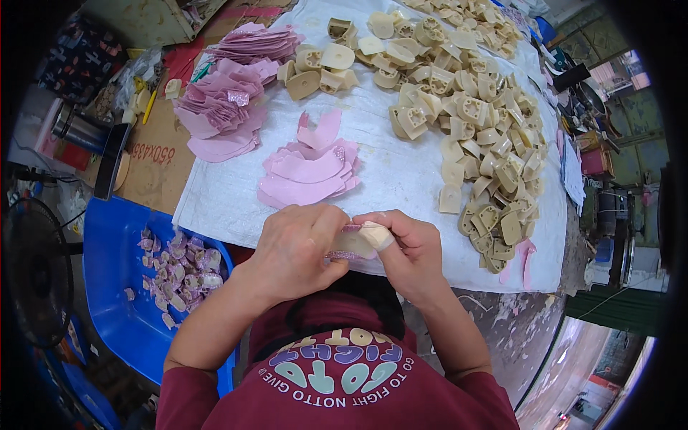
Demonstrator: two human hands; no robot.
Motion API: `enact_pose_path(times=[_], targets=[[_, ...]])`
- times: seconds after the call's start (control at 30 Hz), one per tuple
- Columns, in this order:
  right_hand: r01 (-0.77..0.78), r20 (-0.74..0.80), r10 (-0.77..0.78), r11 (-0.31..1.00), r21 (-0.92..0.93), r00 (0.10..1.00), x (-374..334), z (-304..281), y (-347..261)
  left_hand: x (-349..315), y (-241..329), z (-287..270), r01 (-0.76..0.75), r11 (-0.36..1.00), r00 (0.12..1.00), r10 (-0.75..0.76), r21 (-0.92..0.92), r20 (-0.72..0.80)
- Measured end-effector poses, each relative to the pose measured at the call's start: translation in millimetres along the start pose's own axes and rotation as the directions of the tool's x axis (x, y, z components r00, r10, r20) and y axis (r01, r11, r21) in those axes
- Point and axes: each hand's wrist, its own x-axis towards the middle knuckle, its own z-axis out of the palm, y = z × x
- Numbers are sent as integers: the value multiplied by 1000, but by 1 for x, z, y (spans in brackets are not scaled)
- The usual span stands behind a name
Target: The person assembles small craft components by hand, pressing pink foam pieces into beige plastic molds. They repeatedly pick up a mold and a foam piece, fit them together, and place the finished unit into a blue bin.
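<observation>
Just past the table's near edge, I hold a beige plastic shoe heel [351, 246] between both hands. Glittery pink material runs along its edges. My left hand [295, 247] grips the heel's left end, with thumb and fingers closed on it. From the right, my right hand [416, 252] pinches the other end; a pale wrapping [376, 235] shows at its thumb. My fingers hide part of the heel. Directly beyond my hands lies a loose stack of cut pink pieces [308, 175], with glittery faces showing on some.
Bare beige heels [494, 150] spread across the right and far side of the white sheet [390, 172]. Taller pink stacks [226, 100] stand at far left. A blue basin [107, 287] at left holds pink-covered heels [183, 272]. Beside it stands a dark fan [36, 269].
</observation>
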Motion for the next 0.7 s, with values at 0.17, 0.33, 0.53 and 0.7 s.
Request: enact_pose_path(times=[0.17,0.33,0.53,0.7], targets=[[-60,50,44,913,404,998,5,-12,15,4,4,10,28,995,993,-39,-92,-111],[-60,-75,80,970,236,994,5,-4,5,2,10,25,224,956,956,-253,-188,-150],[-18,-170,92,919,393,981,4,6,17,8,15,36,186,975,940,-212,-120,-267],[-110,-56,194,745,658,979,12,6,13,10,19,31,320,890,883,-404,-326,-238]])
